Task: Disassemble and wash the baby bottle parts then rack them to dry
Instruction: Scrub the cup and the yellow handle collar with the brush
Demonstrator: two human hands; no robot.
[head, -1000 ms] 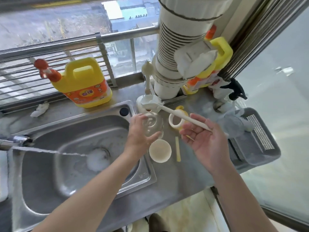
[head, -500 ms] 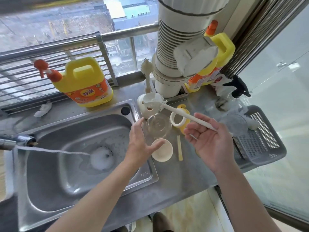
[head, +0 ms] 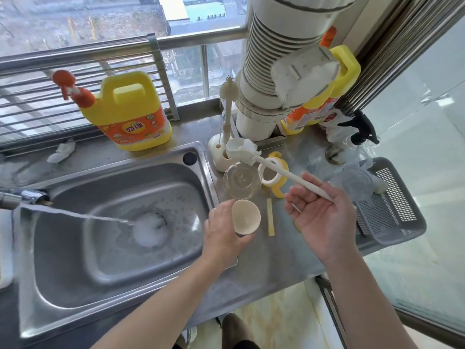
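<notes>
My left hand (head: 222, 231) grips a cream dome-shaped bottle cap (head: 246, 217) and tilts it just off the counter at the sink's right rim. Behind it, the clear bottle body (head: 241, 181) stands on the counter, free of both hands. My right hand (head: 320, 217) holds the handle of a white bottle brush (head: 281, 171), whose bristled head (head: 241, 150) hovers over the bottle. A yellow handle ring (head: 273, 173) and a pale straw (head: 270, 217) lie on the counter between my hands. A clear part (head: 357, 183) sits in the grey drying basket (head: 395, 212).
Water runs from the tap (head: 15, 197) at the left into the steel sink (head: 120, 222), foaming at the drain. A yellow detergent jug (head: 132, 114) stands behind the sink. A brush holder (head: 219, 153), a wide white pipe (head: 271, 79) and a spray bottle (head: 357, 127) crowd the back.
My left hand left the clear bottle standing on the counter, dropped toward me and picked up the cream cap. My right hand kept the brush almost still.
</notes>
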